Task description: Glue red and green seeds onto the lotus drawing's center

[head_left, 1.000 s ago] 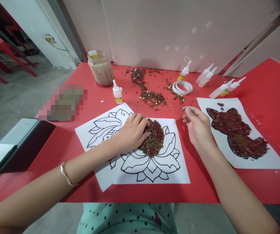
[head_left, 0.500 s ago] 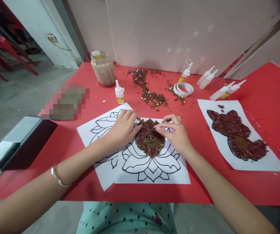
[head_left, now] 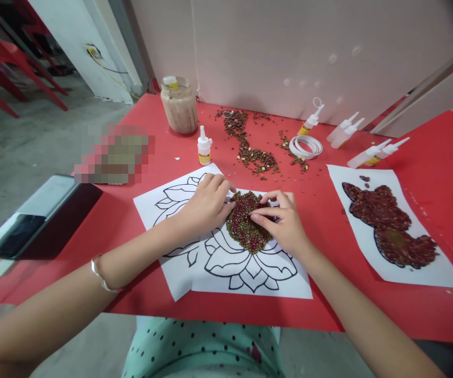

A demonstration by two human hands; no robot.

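A patch of red and green beans (head_left: 249, 231) covers the upper middle of a lotus outline drawn on white paper (head_left: 210, 282). My left hand (head_left: 207, 202) rests on the paper at the patch's left edge. Its thumb and forefinger are apart, touching the outer beans, and nothing shows between them. Over the right part of the patch, my right hand (head_left: 283, 218) holds its fingertips pinched low against the beans. Whatever is in that pinch is too small to make out. A second lotus sheet (head_left: 147, 205) lies partly under the first, beneath my left forearm.
Loose beans (head_left: 260, 159) lie scattered behind the paper. A glue bottle (head_left: 204, 149), a cloudy jar (head_left: 179, 107), a tape roll (head_left: 305, 147) and several more bottles stand or lie at the back. To the right is a bean-covered picture (head_left: 397, 223); a phone (head_left: 33, 215) leans at left.
My right hand's fingertips have moved slightly left and down, deeper over the bean patch. My left hand stays at the patch's edge. The whole view has shifted a little.
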